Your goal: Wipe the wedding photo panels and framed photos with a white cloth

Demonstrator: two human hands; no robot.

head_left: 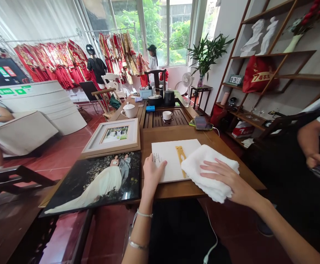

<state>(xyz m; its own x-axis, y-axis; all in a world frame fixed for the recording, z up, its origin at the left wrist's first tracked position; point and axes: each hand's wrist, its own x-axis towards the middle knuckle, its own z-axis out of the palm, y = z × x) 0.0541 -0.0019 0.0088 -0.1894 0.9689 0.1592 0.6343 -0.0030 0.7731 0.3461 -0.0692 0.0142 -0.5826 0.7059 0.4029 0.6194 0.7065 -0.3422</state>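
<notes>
White panel: A thin white panel (169, 156) is laid flat on the brown wooden tabletop (217, 137), near its front edge. A yellow cartoon figure (180, 157) and a few lines of small print, too small to be read, are shown on it.

Left hand: The panel's left edge is met by the left hand (152, 170), with the thumb rested on the top face. Whether the fingers are curled beneath cannot be told.

Right hand: The right hand (223, 176) is spread wide over a folded white towel (195, 165), by which the panel's right side is covered.

Panel's feel: It is judged stiff and fairly light. The pale face may be slippery and easily smudged; the corners could be chipped if knocked.

Panel's hold: It is best taken by opposite side edges, with the printed face left untouched.

Towel's feel: Soft, thick and light, by its look; its shape would be lost if it were lifted by one corner. It is best kept bunched under a flat palm.

Nearby pictures: To the left, a framed picture (116, 134) and a dark glossy wedding photo (102, 179) are laid flat.

Farther back: A white cup (167, 116) is set on a slatted tray (156, 120).
</notes>
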